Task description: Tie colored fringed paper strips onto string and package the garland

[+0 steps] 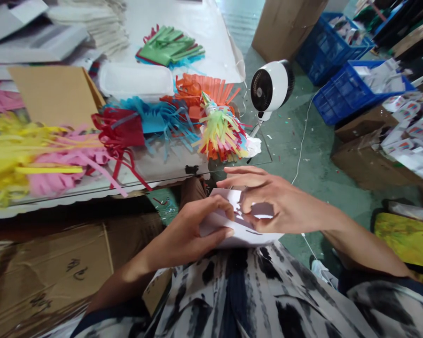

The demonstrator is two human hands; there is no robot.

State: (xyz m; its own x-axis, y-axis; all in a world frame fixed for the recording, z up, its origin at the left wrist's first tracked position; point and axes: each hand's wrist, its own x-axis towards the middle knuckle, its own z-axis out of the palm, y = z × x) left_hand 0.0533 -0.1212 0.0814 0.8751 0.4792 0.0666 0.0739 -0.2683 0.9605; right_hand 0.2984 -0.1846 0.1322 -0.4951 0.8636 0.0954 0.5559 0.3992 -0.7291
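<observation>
From afar I judge that the white paper [245, 238], under the left grip [192, 225] and the right grip [284, 202], near the patterned clothing [211, 291], may slip floorward if supported too loosely, though whether either clasps it I cannot tell.

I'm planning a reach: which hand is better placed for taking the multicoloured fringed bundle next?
Probably the right hand: its upper fingers look nearer the bundle, while the left hand holds the white paper.

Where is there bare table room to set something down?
The white tabletop looks bare beyond the green fringe, right of the pale stack. Its near side is crowded with yellow fringe, pink fringe, red fringe and blue fringe.
</observation>
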